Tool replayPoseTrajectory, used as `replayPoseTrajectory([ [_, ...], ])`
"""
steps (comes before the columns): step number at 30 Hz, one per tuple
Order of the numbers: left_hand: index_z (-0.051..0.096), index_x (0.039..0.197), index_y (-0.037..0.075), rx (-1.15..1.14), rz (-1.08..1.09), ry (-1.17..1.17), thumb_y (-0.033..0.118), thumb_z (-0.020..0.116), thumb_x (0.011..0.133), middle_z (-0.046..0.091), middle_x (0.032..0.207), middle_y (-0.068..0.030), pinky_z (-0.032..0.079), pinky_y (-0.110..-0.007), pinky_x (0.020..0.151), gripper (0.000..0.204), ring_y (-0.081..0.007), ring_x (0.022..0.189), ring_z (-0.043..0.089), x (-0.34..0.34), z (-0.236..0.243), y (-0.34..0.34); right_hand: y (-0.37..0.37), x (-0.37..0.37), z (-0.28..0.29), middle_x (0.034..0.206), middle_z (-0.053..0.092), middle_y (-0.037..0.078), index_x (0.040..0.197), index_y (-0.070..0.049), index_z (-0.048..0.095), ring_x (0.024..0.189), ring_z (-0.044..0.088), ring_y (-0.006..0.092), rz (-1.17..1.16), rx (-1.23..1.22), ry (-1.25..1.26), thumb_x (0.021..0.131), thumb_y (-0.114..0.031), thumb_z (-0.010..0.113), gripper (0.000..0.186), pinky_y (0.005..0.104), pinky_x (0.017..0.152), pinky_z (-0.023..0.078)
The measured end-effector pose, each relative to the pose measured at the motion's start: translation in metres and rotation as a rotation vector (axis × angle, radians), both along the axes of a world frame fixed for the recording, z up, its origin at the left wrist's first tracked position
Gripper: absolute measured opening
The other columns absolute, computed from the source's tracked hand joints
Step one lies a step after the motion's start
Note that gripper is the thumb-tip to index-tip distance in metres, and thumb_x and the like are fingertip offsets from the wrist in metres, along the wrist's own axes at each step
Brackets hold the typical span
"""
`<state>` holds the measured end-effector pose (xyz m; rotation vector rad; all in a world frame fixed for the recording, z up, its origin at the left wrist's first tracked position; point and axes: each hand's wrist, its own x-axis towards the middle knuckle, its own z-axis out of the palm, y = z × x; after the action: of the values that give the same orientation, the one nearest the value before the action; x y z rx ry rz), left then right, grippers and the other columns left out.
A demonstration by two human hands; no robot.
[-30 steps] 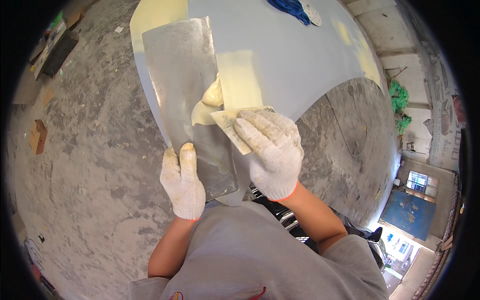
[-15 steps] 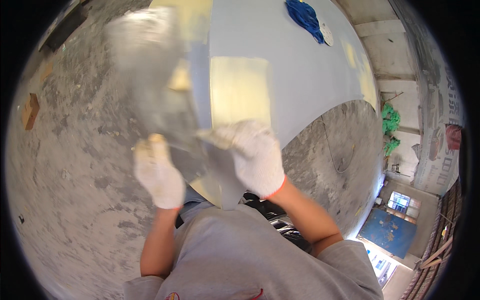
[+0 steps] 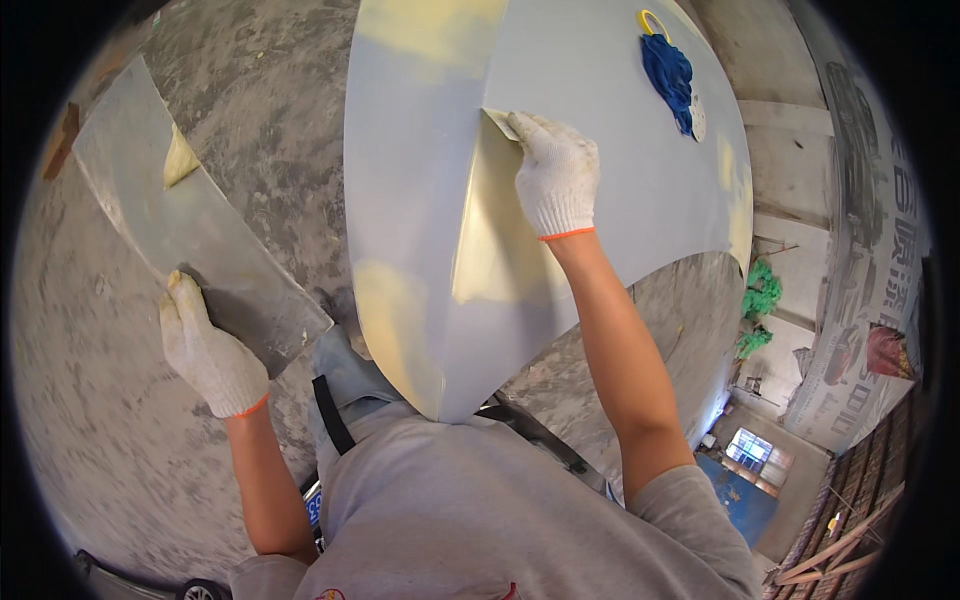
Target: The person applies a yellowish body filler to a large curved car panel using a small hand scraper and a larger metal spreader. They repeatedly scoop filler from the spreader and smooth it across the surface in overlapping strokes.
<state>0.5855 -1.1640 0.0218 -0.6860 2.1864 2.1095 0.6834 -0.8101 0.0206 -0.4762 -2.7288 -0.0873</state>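
My left hand, in a white knit glove, grips a flat grey mixing board by its edge, off to the left over the floor. A lump of pale yellow putty clings to the board's inner edge. With fingers bent around it, my gloved right hand presses a small putty scraper against a grey car body panel. The scraper touches the top of a yellow putty patch, close to a crease line on the panel. More yellow patches show on other parts of the panel.
On the panel's far right lie a blue cloth, a yellow ring-shaped roll and a white perforated disc. Mottled concrete floor surrounds the panel. A brown block sits at far left; green netting is by the right wall.
My left hand has swung left with the board, away from the panel. My right hand has moved forward from near the board, bringing the scraper onto the top of the patch.
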Motion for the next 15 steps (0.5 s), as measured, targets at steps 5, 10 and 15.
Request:
replayPoseTrajectory([
  [5,0.069,0.124,-0.007,-0.114,-0.072,0.029,0.032,0.063,0.111,0.065,0.11,-0.0045,0.046,-0.03,0.094,0.042,-0.0141,0.102,0.056,0.001,-0.013,-0.01,0.005,-0.002,-0.004,0.113,0.08,-0.001,0.112,-0.02,0.079,0.102,0.073,0.0287,-0.023,-0.053,-0.084,0.083,0.003,0.061,0.041,0.0489,0.089,0.052],
  [10,0.07,0.123,-0.006,-0.029,-0.087,-0.008,0.032,0.063,0.111,0.065,0.109,-0.0044,0.046,-0.03,0.093,0.041,-0.0134,0.101,0.055,0.001,-0.01,-0.003,-0.009,0.011,0.005,0.117,0.081,0.005,0.115,-0.016,0.082,0.108,0.073,0.0287,-0.014,-0.1,-0.16,0.087,0.001,0.061,0.039,0.0439,0.094,0.055],
  [15,0.069,0.125,-0.007,-0.026,-0.102,0.061,0.032,0.063,0.112,0.065,0.107,-0.0038,0.046,-0.03,0.091,0.042,-0.0128,0.099,0.056,0.004,-0.005,0.008,-0.035,0.03,0.017,0.118,0.081,0.004,0.116,-0.014,0.082,0.111,0.073,0.0286,0.056,-0.11,-0.207,0.086,0.001,0.062,0.04,0.0422,0.097,0.056],
])
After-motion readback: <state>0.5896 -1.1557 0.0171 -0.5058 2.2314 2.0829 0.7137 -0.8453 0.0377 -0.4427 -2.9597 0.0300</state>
